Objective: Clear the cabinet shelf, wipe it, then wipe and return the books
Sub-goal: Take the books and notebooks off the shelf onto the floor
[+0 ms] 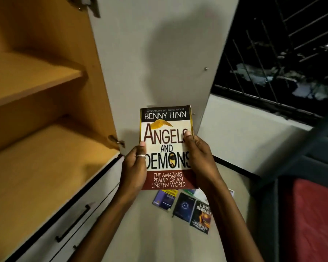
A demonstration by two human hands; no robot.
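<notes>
book (166, 146) held cover-up beside the open cabinet, likely for checking or wiping | left hand (133, 170), right hand (201, 157) grip its side edges, thumbs on cover | shelf (45, 167) bare, ready | other books (184, 208) parked on floor below

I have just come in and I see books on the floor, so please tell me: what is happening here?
A person holds a paperback book with a white, black and red cover in both hands, the left hand on its left edge and the right hand on its right edge. The open wooden cabinet shelf beside it shows no books. Several dark-covered books lie on the pale floor below, not yet returned.
</notes>
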